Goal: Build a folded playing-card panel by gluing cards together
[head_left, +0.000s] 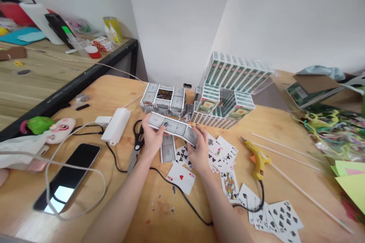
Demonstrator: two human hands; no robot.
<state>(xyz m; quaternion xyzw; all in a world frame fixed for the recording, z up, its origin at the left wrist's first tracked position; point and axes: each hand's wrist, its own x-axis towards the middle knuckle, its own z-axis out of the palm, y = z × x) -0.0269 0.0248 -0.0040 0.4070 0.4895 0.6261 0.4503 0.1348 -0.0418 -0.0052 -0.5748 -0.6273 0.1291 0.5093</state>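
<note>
Forearms (122,197) reach forward; left hand (153,138) and right hand (199,153) grip a card strip (172,126), fingers (203,135) barely open around it.

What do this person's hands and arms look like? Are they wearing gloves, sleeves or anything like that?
Both the left hand and the right hand are without gloves. No sleeve shows on either forearm, nor any watch or bracelet. The left thumbnail looks dark teal, as if painted; the other nails are too small to judge.
</note>
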